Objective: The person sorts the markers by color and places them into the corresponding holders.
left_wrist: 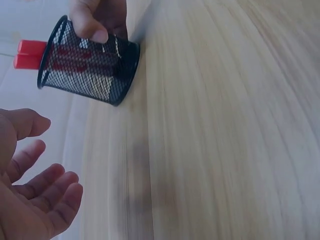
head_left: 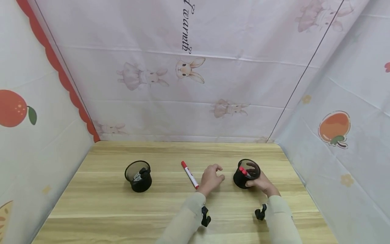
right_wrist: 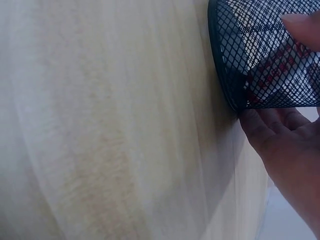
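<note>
My right hand (head_left: 261, 182) grips a black mesh pen holder (head_left: 240, 179) from its right side, thumb in front and fingers behind. Inside the holder stand red-capped markers (head_left: 243, 170), their caps sticking above the rim in the left wrist view. To the left of this holder, my left hand (head_left: 211, 179) hovers over the table with fingers loosely bent and nothing in them. A white marker with a red cap (head_left: 190, 175) lies on the table just left of that hand. In the right wrist view, the right fingers (right_wrist: 272, 125) press against the mesh near its base.
A second black mesh pen holder (head_left: 141, 184) stands on the left part of the wooden table (head_left: 106, 210), with black-capped markers (head_left: 140, 174) in it. Printed cloth walls (head_left: 170, 125) enclose the table at the back and both sides.
</note>
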`<act>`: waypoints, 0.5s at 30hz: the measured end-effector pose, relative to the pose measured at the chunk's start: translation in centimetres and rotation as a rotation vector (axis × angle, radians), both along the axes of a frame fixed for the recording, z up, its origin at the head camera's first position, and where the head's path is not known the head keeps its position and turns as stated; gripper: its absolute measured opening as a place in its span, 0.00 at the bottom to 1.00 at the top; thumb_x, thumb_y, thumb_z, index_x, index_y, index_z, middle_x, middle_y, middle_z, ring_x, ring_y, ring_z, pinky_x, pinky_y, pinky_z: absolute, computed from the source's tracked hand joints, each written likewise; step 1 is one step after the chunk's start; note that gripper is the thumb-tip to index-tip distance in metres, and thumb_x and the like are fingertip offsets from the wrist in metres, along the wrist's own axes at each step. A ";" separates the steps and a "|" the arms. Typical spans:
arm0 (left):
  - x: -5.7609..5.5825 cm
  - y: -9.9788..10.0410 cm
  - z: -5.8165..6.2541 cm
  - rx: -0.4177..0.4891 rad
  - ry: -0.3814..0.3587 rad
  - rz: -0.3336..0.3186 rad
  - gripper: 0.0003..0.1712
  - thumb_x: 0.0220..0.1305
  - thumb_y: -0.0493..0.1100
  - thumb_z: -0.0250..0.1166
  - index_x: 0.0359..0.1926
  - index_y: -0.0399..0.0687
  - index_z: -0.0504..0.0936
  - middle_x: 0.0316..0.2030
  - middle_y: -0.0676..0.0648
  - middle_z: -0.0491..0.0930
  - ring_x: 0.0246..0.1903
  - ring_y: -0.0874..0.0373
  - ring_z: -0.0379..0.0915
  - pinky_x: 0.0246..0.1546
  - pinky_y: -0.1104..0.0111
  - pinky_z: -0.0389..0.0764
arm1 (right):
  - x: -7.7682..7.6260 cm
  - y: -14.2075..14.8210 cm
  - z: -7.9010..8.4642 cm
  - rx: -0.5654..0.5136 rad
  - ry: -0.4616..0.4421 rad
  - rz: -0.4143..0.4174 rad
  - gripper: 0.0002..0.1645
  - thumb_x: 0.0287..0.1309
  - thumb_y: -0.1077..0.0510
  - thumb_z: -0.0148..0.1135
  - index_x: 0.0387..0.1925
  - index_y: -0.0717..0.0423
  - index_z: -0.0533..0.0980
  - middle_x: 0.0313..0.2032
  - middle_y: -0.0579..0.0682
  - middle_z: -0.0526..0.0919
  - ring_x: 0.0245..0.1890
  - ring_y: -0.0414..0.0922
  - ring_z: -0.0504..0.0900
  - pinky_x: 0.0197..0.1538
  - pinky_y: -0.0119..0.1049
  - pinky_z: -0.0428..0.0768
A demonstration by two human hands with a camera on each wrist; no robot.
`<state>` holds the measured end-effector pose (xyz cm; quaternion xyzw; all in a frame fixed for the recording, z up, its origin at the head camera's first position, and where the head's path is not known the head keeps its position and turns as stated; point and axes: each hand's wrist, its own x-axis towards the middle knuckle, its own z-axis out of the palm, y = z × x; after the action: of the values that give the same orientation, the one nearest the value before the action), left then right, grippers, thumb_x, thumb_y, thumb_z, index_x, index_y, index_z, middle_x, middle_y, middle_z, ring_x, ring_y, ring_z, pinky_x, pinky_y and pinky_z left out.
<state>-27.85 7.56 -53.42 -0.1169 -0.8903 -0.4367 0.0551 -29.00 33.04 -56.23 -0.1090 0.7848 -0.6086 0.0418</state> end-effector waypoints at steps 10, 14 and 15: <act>-0.9 -1.4 0.2 -0.108 -0.001 0.075 0.16 0.49 0.43 0.68 0.42 0.51 0.81 0.38 0.46 0.75 0.34 0.54 0.73 0.29 0.64 0.74 | 0.2 -0.1 0.4 0.026 -0.019 -0.009 0.57 0.26 0.76 0.68 0.64 0.62 0.55 0.54 0.71 0.67 0.53 0.60 0.68 0.46 0.30 0.71; -1.0 -1.9 0.3 -0.149 -0.011 0.108 0.16 0.50 0.43 0.68 0.42 0.51 0.81 0.40 0.47 0.76 0.36 0.53 0.73 0.26 0.65 0.74 | 0.3 -0.1 0.5 0.012 -0.023 0.003 0.57 0.27 0.76 0.68 0.65 0.63 0.54 0.54 0.71 0.67 0.53 0.59 0.68 0.46 0.30 0.72; -1.0 -2.0 0.2 -0.157 -0.017 0.116 0.16 0.50 0.43 0.68 0.43 0.52 0.81 0.41 0.47 0.76 0.36 0.53 0.73 0.27 0.66 0.74 | 0.3 -0.1 0.4 0.007 -0.020 0.006 0.57 0.27 0.76 0.68 0.65 0.63 0.54 0.54 0.71 0.66 0.53 0.59 0.68 0.46 0.30 0.73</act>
<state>-28.85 5.59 -53.19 -0.0653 -0.9275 -0.3624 0.0636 -28.65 32.93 -55.79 -0.1049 0.7861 -0.6069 0.0517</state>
